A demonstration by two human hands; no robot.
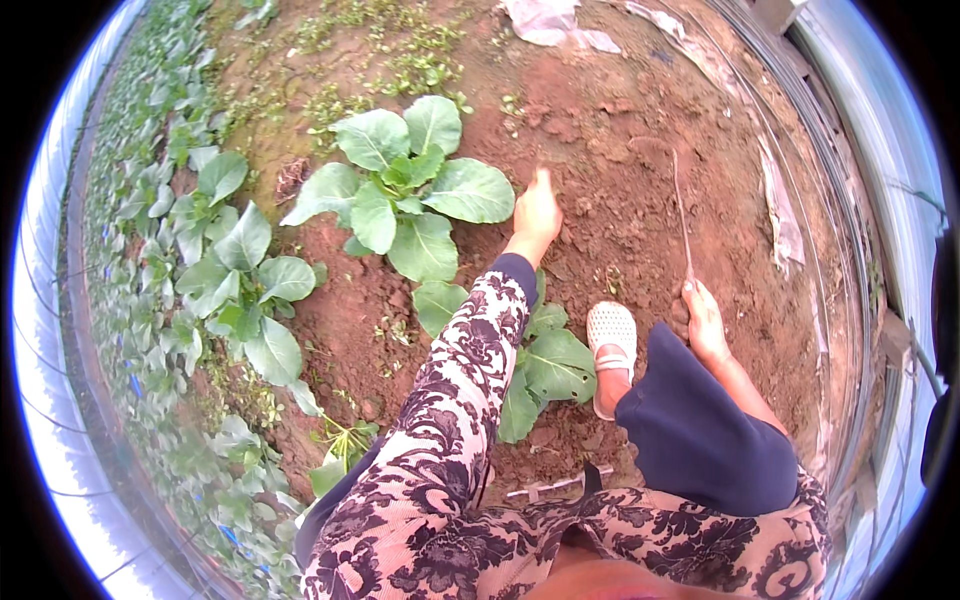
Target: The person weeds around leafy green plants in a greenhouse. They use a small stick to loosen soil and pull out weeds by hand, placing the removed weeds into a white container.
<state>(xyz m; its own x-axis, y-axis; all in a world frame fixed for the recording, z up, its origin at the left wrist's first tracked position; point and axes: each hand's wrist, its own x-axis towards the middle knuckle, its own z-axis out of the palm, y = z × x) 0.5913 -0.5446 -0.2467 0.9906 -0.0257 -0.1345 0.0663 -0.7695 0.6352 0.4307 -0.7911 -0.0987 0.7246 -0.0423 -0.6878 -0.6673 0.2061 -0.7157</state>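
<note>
My left hand (538, 208) reaches forward over bare soil, just right of a broad-leaved plant that looks like a young cabbage (405, 184). Its fingers point away and are partly hidden, so I cannot tell whether anything is in them. On the right, my right hand (703, 319) grips a thin, long-handled tool (681, 206). The tool's far end meets the reddish-brown soil (600, 195), and its head blends into the earth there. Below my left forearm, another leafy plant (559, 364) has small holes in a leaf.
My foot in a white perforated shoe (611, 330) stands between that plant and my right hand. More leafy plants (255, 281) and low weeds (412, 67) grow left and ahead. Plastic film scraps (555, 22) and long pipes or hoses (832, 165) line the far and right sides.
</note>
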